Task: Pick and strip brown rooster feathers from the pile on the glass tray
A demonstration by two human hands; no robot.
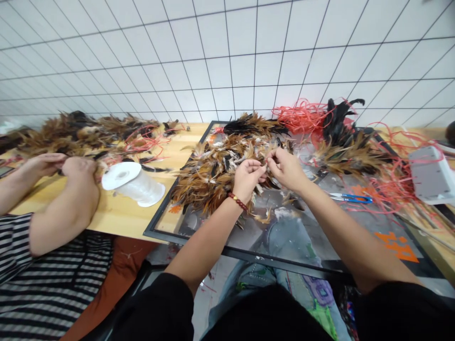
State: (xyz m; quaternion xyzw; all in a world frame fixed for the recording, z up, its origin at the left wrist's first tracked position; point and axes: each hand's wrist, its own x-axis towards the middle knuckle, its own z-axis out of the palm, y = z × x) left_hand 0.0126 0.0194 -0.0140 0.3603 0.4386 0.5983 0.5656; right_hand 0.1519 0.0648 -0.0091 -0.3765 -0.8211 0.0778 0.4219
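My left hand [248, 179], with a dark red bead bracelet [237, 201] on its wrist, is closed in a pinch. Its fingertips meet those of my right hand [283, 166], which is pinched too. Whatever they hold between them is too small and hidden to name; it may be a feather. Both hands are over the right side of a large heap of brown feathers [209, 177]. The heap lies on a black-framed clear panel [245, 241]. Loose feathers and white fluff [284, 213] are scattered just in front of my hands.
Blue-handled thread snips [351, 198] lie right of my right forearm. Red plastic strips [302, 116], black feathers [337, 121] and a white box [431, 174] are farther right. At left, a co-worker's hands [78, 168] work near a white spool [133, 183] and more feathers [60, 135].
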